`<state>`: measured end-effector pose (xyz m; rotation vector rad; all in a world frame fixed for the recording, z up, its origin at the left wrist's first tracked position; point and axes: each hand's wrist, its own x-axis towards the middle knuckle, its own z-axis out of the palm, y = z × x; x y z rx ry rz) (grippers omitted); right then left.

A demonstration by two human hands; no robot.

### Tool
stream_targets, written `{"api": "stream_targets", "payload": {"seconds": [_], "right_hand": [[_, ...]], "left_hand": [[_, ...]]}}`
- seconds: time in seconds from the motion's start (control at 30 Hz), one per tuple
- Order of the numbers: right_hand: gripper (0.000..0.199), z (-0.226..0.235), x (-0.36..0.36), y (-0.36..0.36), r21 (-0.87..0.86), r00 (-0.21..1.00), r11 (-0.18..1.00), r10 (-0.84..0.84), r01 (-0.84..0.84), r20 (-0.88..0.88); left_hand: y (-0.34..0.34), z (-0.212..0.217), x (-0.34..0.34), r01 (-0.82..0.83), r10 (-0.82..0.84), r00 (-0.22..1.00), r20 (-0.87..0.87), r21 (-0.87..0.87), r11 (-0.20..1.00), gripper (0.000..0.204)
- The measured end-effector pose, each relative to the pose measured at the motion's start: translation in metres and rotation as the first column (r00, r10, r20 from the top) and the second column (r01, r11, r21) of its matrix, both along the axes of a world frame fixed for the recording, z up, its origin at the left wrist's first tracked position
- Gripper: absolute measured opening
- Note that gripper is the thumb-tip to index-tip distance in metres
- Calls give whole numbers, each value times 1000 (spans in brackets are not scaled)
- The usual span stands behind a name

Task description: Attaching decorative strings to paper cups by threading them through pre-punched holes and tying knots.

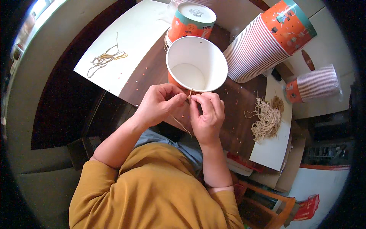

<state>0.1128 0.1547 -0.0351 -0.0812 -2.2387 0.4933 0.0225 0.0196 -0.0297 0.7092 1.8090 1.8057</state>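
A large paper bucket [189, 72], white inside and orange outside, stands on the table with its mouth tilted toward me. A small dark hole shows near its far rim. At its near rim, my left hand [160, 104] and my right hand [208, 116] meet fingertip to fingertip, both pinching a thin tan cord [181, 125]. One short end sticks up between the fingers against the rim; a longer tail hangs below toward my lap. Whether the cord runs through the bucket's wall is hidden by my fingers.
An upturned orange and green bucket [195, 21] stands behind. A tall stack of nested buckets [263, 44] leans at the right, near a bundle of pale cords [267, 120]. Several loose cords [106, 59] lie on the white board at left. Small dots litter the brown tabletop [236, 129].
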Motion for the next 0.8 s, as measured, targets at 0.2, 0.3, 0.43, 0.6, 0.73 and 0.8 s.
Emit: {"api": "stream_targets", "payload": {"seconds": [0.2, 0.3, 0.43, 0.6, 0.73, 0.8], "right_hand": [[16, -2, -1, 3, -14, 1000, 1000, -10, 10, -9], [16, -3, 0, 3, -16, 1000, 1000, -22, 22, 5], [17, -2, 0, 3, 4, 1000, 1000, 0, 0, -12], [16, 0, 0, 2, -10, 1000, 1000, 8, -8, -25], [15, 0, 2, 3, -23, 1000, 1000, -3, 3, -13], [15, -1, 2, 3, -28, 1000, 1000, -4, 3, -8]], "left_hand": [[1, 6, 0, -38, 34, 997, -68, -57, 998, 21], [0, 5, 0, -55, 47, 995, -89, -81, 995, 21], [0, 3, 1, -75, 66, 992, -106, -82, 994, 20], [2, 0, 3, -23, 22, 999, 23, 27, 999, 23], [-7, 4, 1, 17, -18, 974, 225, 10, 1000, 24], [-10, 6, 2, 76, -66, 990, 122, -78, 994, 22]]}}
